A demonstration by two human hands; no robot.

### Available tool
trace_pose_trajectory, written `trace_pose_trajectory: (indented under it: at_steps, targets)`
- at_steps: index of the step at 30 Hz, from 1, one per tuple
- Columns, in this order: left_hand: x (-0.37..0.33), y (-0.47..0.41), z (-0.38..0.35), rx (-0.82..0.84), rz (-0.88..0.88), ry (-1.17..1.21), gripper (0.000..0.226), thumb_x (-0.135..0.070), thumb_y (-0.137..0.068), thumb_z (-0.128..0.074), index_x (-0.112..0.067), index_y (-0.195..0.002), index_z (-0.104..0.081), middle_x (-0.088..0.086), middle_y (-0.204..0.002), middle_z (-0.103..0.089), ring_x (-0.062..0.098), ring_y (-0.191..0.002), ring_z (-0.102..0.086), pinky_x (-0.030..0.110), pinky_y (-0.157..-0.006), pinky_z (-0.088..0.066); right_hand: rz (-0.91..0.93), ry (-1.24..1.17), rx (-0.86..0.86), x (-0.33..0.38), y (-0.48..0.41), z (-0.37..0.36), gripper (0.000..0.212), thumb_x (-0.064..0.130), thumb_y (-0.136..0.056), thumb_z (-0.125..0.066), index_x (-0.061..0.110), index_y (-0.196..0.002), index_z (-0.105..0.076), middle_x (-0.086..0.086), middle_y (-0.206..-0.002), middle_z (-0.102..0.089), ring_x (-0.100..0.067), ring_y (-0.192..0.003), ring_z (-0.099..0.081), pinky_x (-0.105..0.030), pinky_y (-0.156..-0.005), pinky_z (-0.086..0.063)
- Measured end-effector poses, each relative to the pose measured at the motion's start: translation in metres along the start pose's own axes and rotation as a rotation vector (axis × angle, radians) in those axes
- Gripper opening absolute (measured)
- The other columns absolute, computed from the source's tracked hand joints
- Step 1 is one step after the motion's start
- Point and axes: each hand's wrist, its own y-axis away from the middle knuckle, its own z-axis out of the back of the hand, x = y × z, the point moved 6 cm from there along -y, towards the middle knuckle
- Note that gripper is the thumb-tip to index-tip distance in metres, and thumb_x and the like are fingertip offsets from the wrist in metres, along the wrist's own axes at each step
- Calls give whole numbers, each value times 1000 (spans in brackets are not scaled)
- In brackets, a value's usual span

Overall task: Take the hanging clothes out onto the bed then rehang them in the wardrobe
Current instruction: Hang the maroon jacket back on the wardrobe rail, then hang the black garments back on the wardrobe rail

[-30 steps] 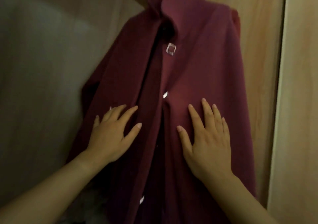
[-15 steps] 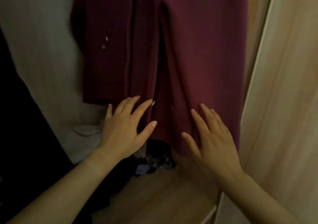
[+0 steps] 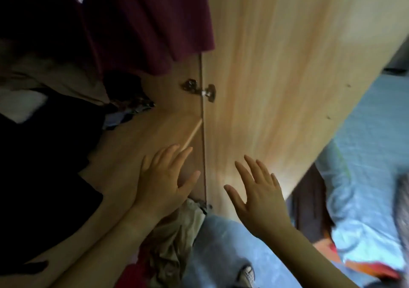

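The dark red coat point(image 3: 141, 22) hangs inside the wardrobe at the top left; only its lower hem shows. My left hand point(image 3: 164, 179) is open, fingers spread, below the coat and over the wardrobe's wooden floor point(image 3: 141, 148), touching nothing. My right hand point(image 3: 259, 194) is also open and empty, in front of the open wardrobe door point(image 3: 287, 77). At the right lies the bed point(image 3: 371, 150) under a light blue cover.
Dark and beige folded clothes point(image 3: 44, 115) are piled on the wardrobe floor at the left. A metal hinge point(image 3: 199, 89) joins door and side wall. A thin wooden stick point(image 3: 192, 135) lies near the door. Crumpled beige fabric point(image 3: 177, 232) and jeans point(image 3: 221, 243) sit below.
My view has dropped from the coat's front to the wardrobe floor. Both hands have come off the coat and now hover open below its hem.
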Motion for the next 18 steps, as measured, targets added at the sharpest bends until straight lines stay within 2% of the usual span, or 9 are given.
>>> trace_pose_trajectory:
  at_steps: [3, 5, 9, 13, 18]
  targets:
    - [-50, 20, -47, 171, -86, 71, 65, -63, -83, -27, -31, -138, -41, 2, -140, -46, 23, -129, -42, 54, -107, -28, -147, 20, 47, -45, 61, 0, 60, 58, -88, -34, 19, -129, -54, -7, -141, -48, -35, -129, -44, -55, -97, -41]
    - [-88, 31, -74, 272, -148, 101, 67, -64, -83, -26, -30, -137, -44, 0, -140, -46, 23, -131, -40, 58, -108, -23, -254, 20, 70, -75, 101, 3, 61, 60, -88, -32, 19, -128, -55, -6, -140, -48, -34, -129, -44, -56, -97, -42]
    - [-179, 46, -114, 362, -386, 103, 57, -58, -85, -35, -24, -128, -53, 3, -128, -58, 27, -117, -53, 55, -99, -35, -457, 12, 66, -138, 164, 21, 64, 61, -90, -27, 17, -125, -57, -7, -137, -51, -34, -126, -47, -54, -96, -43]
    - [-285, 65, -156, 451, -570, 182, 57, -58, -85, -35, -25, -128, -53, 3, -127, -58, 24, -116, -51, 51, -95, -40, -686, -28, 46, -213, 239, 43, 65, 63, -89, -25, 20, -130, -52, -4, -143, -45, -30, -132, -40, -55, -100, -39]
    - [-447, 95, -214, 549, -783, 229, 56, -56, -84, -37, -25, -126, -55, 4, -125, -59, 27, -111, -56, 52, -91, -45, -939, 2, -12, -326, 337, 95, 67, 64, -89, -22, 19, -131, -51, -4, -140, -46, -32, -128, -43, -53, -100, -39]
